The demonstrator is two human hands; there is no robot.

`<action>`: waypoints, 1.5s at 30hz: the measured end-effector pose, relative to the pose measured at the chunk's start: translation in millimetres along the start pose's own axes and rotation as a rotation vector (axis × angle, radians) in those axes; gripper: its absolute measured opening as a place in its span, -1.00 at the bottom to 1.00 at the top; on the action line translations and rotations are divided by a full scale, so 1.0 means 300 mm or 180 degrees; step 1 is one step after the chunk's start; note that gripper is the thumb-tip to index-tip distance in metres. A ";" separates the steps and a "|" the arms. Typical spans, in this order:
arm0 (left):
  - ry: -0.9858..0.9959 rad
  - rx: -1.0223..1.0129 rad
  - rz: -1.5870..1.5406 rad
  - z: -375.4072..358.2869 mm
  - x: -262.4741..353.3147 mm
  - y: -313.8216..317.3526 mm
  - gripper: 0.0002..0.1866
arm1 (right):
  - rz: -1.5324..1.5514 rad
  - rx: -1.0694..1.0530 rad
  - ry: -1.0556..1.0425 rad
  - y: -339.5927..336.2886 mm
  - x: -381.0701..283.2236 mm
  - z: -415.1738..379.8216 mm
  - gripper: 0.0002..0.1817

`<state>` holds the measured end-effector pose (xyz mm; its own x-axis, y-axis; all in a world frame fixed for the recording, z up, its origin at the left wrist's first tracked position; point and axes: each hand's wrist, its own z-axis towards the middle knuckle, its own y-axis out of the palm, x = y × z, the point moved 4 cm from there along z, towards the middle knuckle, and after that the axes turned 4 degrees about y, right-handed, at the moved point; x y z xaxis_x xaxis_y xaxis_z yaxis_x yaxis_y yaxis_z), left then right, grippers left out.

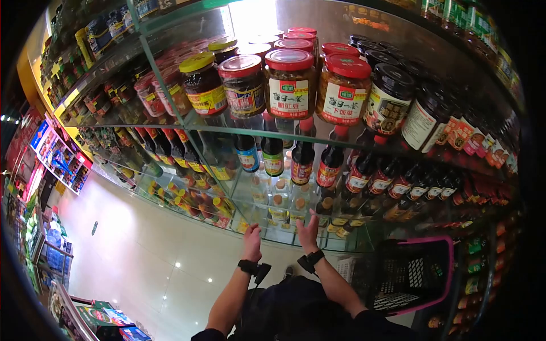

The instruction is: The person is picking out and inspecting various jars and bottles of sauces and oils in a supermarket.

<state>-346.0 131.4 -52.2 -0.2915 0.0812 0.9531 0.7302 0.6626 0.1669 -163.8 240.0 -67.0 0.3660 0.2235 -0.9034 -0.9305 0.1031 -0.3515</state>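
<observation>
My left hand (252,242) is in front of the lower glass shelves, with its fingers curled closed and nothing visible in them. To its right, my right hand (307,232) is held up with thumb and fingers apart, holding nothing. Both wrists wear black straps. Just beyond the hands, cork-coloured caps top small clear bottles (278,209) on the low shelf. Above these is a row of dark sauce bottles (302,162). Higher still sit red-lidded jars of pickled vegetables (289,85), a yellow-lidded jar (203,85) and black-lidded jars (388,102). Neither hand appears to touch any goods.
A black shopping basket (392,301) with a pink rim stands at the lower right by the shelf. The glass shelf edge (273,133) runs across in front of me. Tiled floor (148,250) extends to the left, with boxed goods (108,318) at the lower left.
</observation>
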 end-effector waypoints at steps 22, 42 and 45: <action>0.0878 -0.0367 0.1199 0.404 -0.065 0.271 -0.29 | -0.0159 0.0424 0.0194 0.154 -0.069 0.144 -0.50; 0.1355 -0.0158 0.2097 0.331 0.054 0.301 -0.62 | -0.0488 -0.0024 -0.0077 0.114 -0.088 0.180 -0.71; 0.1475 0.0070 0.1849 0.338 0.010 0.272 -0.67 | -0.0302 -0.0042 -0.0233 0.083 -0.085 0.149 -0.73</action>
<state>-349.9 261.3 -61.1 0.4319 0.1037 0.8960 0.6734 0.6237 -0.3968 -195.6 280.1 -41.8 0.4520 0.2836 -0.8457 -0.8916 0.1143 -0.4382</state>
